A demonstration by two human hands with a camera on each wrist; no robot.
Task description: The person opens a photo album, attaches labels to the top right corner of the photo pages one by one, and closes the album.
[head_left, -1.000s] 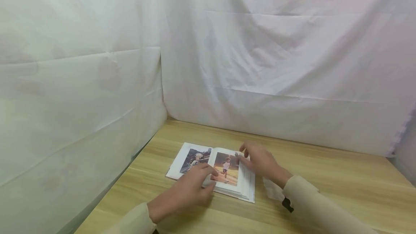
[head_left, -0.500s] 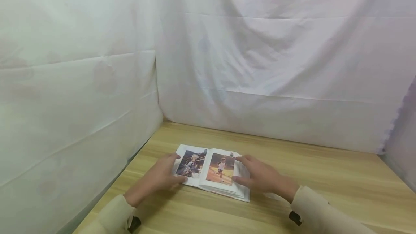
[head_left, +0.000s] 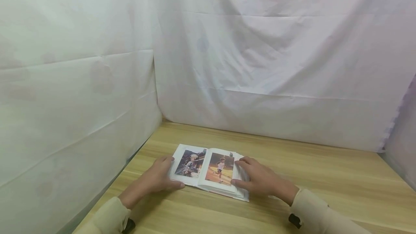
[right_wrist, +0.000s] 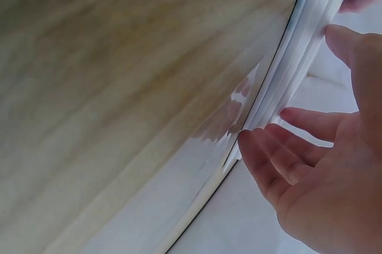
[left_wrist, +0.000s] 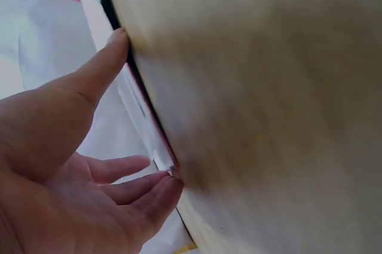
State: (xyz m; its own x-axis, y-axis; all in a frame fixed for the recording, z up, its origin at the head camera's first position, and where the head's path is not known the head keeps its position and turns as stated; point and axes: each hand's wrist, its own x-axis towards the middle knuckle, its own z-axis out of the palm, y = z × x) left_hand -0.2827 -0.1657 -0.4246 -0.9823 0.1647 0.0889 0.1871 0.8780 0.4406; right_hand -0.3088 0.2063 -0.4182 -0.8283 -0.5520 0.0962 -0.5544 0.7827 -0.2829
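A small photo album (head_left: 202, 176) lies spread on the wooden table, with a picture on each facing page. The left photo (head_left: 190, 163) is dark; the right photo (head_left: 220, 169) shows a running figure in warm light. My left hand (head_left: 158, 176) is at the album's left side, fingertips at the outer edge and thumb at the near edge. In the left wrist view its fingers (left_wrist: 128, 191) are spread and gently bent along the cover edge. On the opposite side, my right hand (head_left: 260, 178) rests loosely against the stacked page edges (right_wrist: 298, 51), thumb and forefinger over the right page's margin.
The wood-grain table (head_left: 312, 176) reaches to white cloth hangings on the left (head_left: 81, 82) and at the back (head_left: 276, 64). A shiny, see-through patch like plastic film (right_wrist: 218, 126) lies near the album's right side. A dark band (head_left: 294, 220) shows under the right sleeve.
My left hand has gone from over the middle of the album to its left edge. My right hand has come down and nearer along the right edge. The same pages still show.
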